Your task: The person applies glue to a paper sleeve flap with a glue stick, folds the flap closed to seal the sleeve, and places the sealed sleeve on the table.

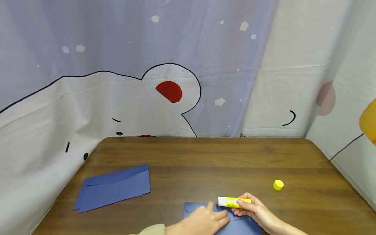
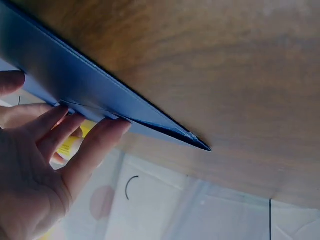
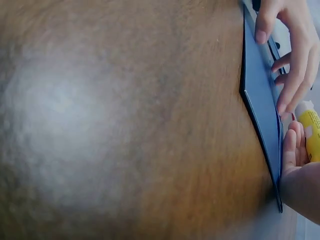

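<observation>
A blue envelope (image 1: 239, 227) lies at the table's front edge, partly cut off by the head view's bottom. My left hand (image 1: 204, 220) rests on it with fingers spread; in the left wrist view those fingertips touch the envelope (image 2: 65, 70) along its flap line. Just to the right, my right hand (image 1: 258, 213) grips an uncapped yellow glue stick (image 1: 235, 202) between thumb and fingers. The white end of the stick points left, over the envelope's upper edge. In the right wrist view the glue stick (image 3: 311, 130) shows only in part.
Beyond the right hand, a yellow glue cap (image 1: 278, 184) sits on the wooden table (image 1: 205, 163). Overlapping blue envelopes (image 1: 116, 189) lie at the left. A printed curtain (image 1: 217, 65) hangs behind the table's far edge.
</observation>
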A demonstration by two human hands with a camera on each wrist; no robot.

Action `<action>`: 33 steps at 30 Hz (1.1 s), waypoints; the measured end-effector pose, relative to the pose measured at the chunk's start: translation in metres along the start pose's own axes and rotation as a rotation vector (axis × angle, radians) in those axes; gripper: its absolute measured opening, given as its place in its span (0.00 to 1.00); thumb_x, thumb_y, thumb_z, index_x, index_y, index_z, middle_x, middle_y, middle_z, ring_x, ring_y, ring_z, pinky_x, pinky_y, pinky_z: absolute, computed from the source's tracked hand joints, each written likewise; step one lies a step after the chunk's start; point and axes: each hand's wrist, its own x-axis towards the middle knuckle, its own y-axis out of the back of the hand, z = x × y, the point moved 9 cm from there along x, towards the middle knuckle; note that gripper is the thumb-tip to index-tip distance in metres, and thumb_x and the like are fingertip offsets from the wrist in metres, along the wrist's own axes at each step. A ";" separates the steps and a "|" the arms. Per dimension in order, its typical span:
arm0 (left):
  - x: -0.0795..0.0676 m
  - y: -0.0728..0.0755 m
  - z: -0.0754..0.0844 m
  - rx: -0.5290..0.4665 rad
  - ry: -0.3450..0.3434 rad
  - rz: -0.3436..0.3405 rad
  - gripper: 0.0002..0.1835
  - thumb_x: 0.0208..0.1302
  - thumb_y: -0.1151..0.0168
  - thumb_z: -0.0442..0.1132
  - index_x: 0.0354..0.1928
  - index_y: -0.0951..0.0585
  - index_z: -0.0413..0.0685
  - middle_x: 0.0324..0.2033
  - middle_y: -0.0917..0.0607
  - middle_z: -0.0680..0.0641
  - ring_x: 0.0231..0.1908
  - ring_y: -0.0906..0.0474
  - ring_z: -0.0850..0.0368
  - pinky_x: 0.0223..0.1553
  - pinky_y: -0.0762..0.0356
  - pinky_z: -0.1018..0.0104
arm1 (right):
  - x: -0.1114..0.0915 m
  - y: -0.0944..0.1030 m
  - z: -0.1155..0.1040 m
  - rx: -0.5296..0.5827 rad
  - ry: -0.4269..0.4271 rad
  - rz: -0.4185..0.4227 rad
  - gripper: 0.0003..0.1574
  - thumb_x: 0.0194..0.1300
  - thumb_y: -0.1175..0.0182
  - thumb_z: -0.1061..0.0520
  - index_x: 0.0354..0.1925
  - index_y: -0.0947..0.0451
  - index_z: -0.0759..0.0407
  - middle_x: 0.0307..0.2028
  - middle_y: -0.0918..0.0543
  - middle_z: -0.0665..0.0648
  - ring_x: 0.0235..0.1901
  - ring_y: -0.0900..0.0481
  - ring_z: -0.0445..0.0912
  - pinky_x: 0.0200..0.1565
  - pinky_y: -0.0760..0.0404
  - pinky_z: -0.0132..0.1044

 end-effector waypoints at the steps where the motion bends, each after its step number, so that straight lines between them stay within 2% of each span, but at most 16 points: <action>1: 0.001 0.000 0.002 0.036 -0.015 0.001 0.21 0.66 0.49 0.55 0.58 0.22 0.63 0.50 0.20 0.63 0.31 0.23 0.60 0.19 0.28 0.79 | 0.000 0.000 0.000 0.002 0.004 0.000 0.07 0.76 0.60 0.60 0.46 0.35 0.58 0.41 0.18 0.52 0.41 0.17 0.38 0.47 0.21 0.28; 3: 0.002 0.000 0.005 0.099 -0.034 0.011 0.20 0.65 0.48 0.53 0.58 0.23 0.65 0.49 0.20 0.64 0.30 0.24 0.61 0.18 0.29 0.79 | 0.001 0.000 0.001 -0.006 0.017 -0.003 0.07 0.76 0.60 0.61 0.46 0.35 0.58 0.41 0.18 0.53 0.42 0.16 0.39 0.47 0.20 0.28; 7: 0.003 0.000 0.008 0.150 -0.035 0.040 0.20 0.63 0.47 0.52 0.57 0.22 0.66 0.48 0.19 0.65 0.27 0.26 0.63 0.16 0.32 0.80 | 0.002 0.001 0.002 -0.051 0.035 0.001 0.07 0.76 0.60 0.61 0.46 0.35 0.57 0.43 0.20 0.53 0.42 0.16 0.39 0.48 0.21 0.28; 15: 0.000 0.002 0.010 0.260 0.017 0.139 0.18 0.59 0.47 0.50 0.52 0.22 0.70 0.46 0.22 0.66 0.23 0.32 0.65 0.11 0.38 0.82 | -0.001 -0.002 0.000 -0.099 0.079 0.004 0.06 0.75 0.58 0.62 0.46 0.35 0.56 0.42 0.19 0.50 0.42 0.17 0.37 0.47 0.21 0.27; 18: -0.001 0.001 0.010 0.256 0.032 0.156 0.18 0.59 0.46 0.50 0.52 0.22 0.70 0.46 0.22 0.66 0.24 0.32 0.64 0.12 0.36 0.82 | -0.001 -0.001 -0.001 -0.113 0.090 0.004 0.06 0.74 0.58 0.62 0.46 0.35 0.57 0.42 0.18 0.49 0.42 0.17 0.37 0.47 0.21 0.27; 26: -0.001 0.002 0.008 0.180 0.024 0.113 0.21 0.60 0.47 0.52 0.56 0.22 0.66 0.51 0.22 0.65 0.24 0.32 0.63 0.12 0.37 0.81 | -0.002 -0.002 -0.002 -0.116 0.060 -0.013 0.06 0.75 0.58 0.62 0.47 0.35 0.57 0.44 0.22 0.53 0.44 0.17 0.38 0.48 0.21 0.27; 33: -0.001 0.000 0.008 0.170 0.010 0.067 0.22 0.62 0.48 0.55 0.58 0.23 0.66 0.53 0.21 0.65 0.25 0.32 0.63 0.11 0.40 0.81 | -0.003 -0.002 -0.003 -0.087 0.050 -0.030 0.06 0.75 0.58 0.61 0.46 0.36 0.58 0.43 0.21 0.54 0.43 0.17 0.39 0.47 0.21 0.28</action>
